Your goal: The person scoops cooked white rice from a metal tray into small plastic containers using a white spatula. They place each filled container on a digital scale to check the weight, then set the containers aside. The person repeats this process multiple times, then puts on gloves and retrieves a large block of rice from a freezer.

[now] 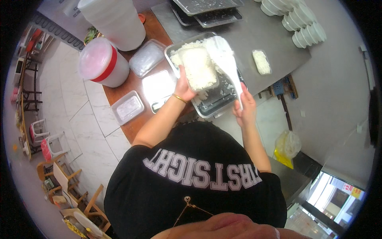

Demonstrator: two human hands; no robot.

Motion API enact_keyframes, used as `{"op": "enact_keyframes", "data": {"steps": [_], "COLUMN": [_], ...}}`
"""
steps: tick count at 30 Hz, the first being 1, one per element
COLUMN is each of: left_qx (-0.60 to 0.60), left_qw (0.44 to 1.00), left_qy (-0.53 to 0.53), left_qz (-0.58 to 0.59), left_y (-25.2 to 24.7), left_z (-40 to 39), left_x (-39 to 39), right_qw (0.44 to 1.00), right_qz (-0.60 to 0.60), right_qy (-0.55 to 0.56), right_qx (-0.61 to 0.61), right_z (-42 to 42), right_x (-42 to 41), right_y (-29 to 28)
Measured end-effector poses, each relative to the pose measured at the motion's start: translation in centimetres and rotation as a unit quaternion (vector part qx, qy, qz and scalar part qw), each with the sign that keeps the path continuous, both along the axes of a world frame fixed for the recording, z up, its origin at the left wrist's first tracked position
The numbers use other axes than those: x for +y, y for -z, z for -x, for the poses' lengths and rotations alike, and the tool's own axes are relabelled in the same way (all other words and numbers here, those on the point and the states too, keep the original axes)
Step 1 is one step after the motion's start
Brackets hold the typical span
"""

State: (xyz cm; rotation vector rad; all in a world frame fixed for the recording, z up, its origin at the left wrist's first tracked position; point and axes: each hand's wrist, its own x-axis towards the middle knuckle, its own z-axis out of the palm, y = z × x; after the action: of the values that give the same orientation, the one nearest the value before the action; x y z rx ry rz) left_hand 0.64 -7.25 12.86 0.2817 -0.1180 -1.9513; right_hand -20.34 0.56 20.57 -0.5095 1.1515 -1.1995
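Observation:
My left hand (185, 86) grips a clear plastic container of white rice (199, 67), held over a metal tray (206, 111). In my right hand (246, 103) is the handle of a white rice paddle (222, 55). The paddle's broad blade lies beside the container's upper right side; whether they touch I cannot tell. Loose rice (191, 44) is heaped at the far end of the tray, and scattered grains cling to its dark near end. A smaller filled rice container (262, 62) sits apart on the steel counter to the right.
Left of the tray, on the wooden tabletop (126, 131), are a white kitchen scale (158, 86), an empty-looking plastic container (127, 108) and clear lids or containers (147, 56). A lidded white bucket (103, 61) stands farther left. Stacked metal trays (209, 15) and white cups (309, 34) occupy the back.

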Motion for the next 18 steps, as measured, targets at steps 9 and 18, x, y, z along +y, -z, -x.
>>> {"op": "enact_keyframes", "data": {"steps": [9, 18], "left_qx": [0.048, -0.050], "left_qw": [0.998, 0.998], "left_qy": [-0.027, -0.022], "left_qz": [0.033, 0.021], "left_y": [-0.9, -1.2], "left_z": [-3.0, -3.0], "left_x": [0.5, 0.6], "right_qw": [0.981, 0.979], "right_qz": [-0.025, 0.010], "right_qy": [0.028, -0.040], "right_qx": [0.190, 0.198], "right_z": [1.8, 0.8], "right_x": [0.5, 2.8], "right_y": [4.7, 1.8]}}
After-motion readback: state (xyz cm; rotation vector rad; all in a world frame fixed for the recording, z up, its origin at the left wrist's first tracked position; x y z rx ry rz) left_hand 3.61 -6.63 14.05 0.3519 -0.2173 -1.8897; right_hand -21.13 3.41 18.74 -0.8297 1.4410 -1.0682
